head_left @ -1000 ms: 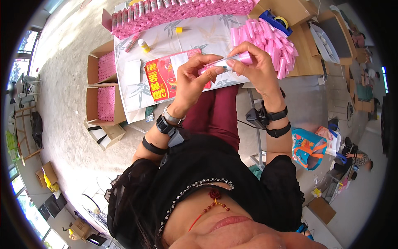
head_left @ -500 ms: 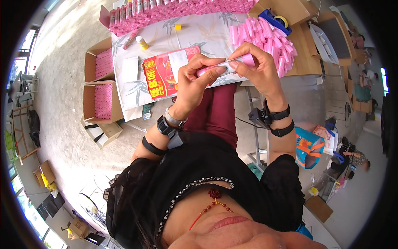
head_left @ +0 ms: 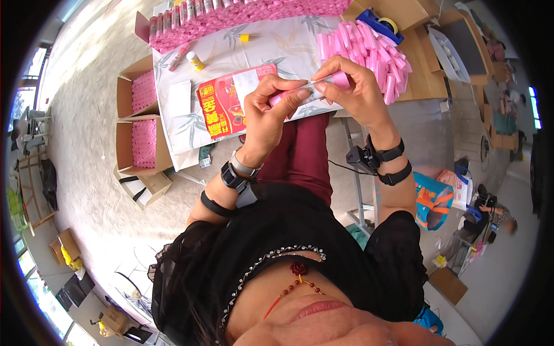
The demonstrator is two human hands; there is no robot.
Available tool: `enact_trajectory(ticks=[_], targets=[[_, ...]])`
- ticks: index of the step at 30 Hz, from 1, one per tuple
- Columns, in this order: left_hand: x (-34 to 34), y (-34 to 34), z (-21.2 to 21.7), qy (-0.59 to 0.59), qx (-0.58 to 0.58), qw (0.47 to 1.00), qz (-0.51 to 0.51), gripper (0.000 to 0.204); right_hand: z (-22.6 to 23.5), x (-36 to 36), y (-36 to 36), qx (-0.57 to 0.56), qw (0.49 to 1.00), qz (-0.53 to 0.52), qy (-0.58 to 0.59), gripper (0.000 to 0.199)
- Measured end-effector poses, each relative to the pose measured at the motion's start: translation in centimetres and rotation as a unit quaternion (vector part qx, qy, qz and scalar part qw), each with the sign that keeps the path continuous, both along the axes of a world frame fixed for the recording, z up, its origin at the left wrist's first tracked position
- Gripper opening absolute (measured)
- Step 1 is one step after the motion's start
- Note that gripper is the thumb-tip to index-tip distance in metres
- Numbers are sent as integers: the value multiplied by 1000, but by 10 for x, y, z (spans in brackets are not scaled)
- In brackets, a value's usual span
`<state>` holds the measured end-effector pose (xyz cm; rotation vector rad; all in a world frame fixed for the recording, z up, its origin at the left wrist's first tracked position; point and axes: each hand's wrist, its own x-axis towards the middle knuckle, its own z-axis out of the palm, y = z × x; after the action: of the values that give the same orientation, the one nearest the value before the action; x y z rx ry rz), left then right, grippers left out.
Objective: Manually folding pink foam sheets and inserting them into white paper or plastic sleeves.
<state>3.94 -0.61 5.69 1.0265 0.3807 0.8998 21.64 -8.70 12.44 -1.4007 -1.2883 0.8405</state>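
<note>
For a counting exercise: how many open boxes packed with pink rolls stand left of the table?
2: the nearer box and, just beyond it, the farther box, both beside the table's left edge. Others may be hidden.

Pink tube (head_left: 312, 91), whitish middle, slightly slanted, held between both hands (head_left: 266, 109).

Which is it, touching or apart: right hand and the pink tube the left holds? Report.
Touching: the head view shows the right hand gripping the pink tube between thumb and fingers.
</note>
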Motion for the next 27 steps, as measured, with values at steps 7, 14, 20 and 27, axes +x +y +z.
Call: enact_trajectory(ticks=[7,14,20,27], targets=[[2,-1,1,-9,3,1000,7,11,-2,1,0,2,1000,2,-4,14],[2,-2,4,-3,9,1000,13,10,-3,2,-1,12,1000,9,-8,13],[-2,0,4,8,41,999,13,9,1,1,-2,-7,1000,21,16,13],[-3,1,4,20,180,983,32,12,-7,10,-7,21,996,80,38,16]])
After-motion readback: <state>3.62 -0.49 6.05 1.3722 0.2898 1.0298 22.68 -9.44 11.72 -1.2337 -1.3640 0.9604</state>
